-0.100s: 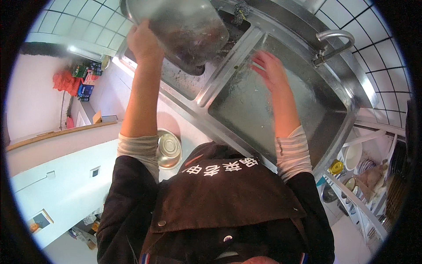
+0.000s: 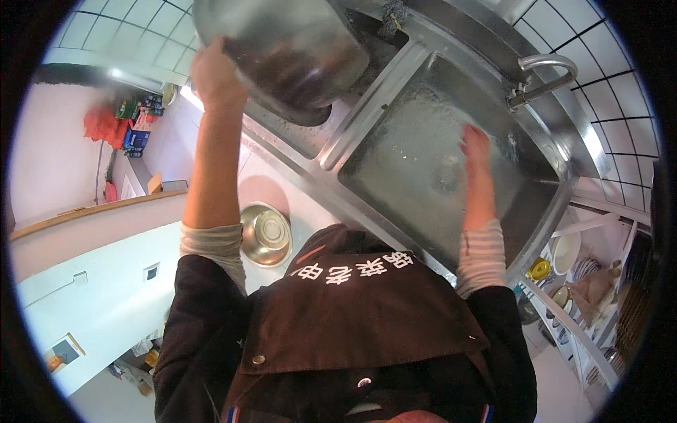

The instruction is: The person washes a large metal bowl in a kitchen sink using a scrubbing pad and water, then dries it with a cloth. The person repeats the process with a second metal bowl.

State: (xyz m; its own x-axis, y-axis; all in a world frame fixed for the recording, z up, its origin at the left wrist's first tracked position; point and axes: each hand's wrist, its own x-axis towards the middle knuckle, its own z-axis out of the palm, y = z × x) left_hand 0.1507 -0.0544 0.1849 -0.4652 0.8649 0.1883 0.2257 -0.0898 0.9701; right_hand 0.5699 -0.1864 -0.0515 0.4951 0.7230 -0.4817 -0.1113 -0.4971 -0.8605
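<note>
Where white tiles (image 2: 141, 28) meet steel, sink (image 2: 564, 211) glistens; floor (image 2: 162, 134) pink.

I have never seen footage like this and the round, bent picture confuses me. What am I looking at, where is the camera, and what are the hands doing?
The camera sits on a person's head and looks down, so you see their dark apron and both forearms. The wide lens bends straight edges. There is no machine, only two bare hands. The left hand grips the rim of a large metal basin, held tilted over the left side of a steel double sink. The right hand reaches, open, into the wet right sink bowl, below the tap. A smaller metal bowl sits lower down, beside the person. Shelves with dishes show at the right.
</note>
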